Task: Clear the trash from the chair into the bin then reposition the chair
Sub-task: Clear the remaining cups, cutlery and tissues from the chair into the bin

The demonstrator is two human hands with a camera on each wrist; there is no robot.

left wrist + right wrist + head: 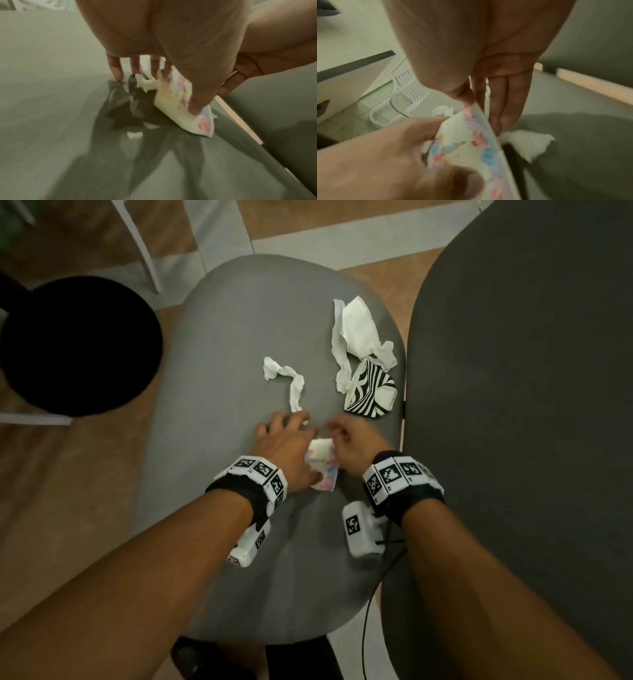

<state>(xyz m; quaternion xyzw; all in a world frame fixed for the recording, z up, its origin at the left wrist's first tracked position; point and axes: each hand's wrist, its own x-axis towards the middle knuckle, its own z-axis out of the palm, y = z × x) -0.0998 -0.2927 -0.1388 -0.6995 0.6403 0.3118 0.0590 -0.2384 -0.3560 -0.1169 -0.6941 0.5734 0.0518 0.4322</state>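
On the grey chair seat (222,354) lie a twisted white tissue (291,378), a larger crumpled tissue (359,333) and a crushed black-and-white striped cup (371,392). Between my hands sits a flattened pastel-printed paper cup (322,463). My left hand (291,433) grips it, thumb pressed on its printed side (176,112), while the fingertips (118,75) reach down to the seat beside the end of the twisted tissue. My right hand (342,433) pinches the cup's upper edge (476,108) between thumb and forefinger, other fingers straight.
A round black bin (75,344) stands on the floor left of the chair. A dark grey table (531,405) runs close along the seat's right edge. A white plastic chair (399,97) stands beyond. A small white scrap (134,134) lies on the seat.
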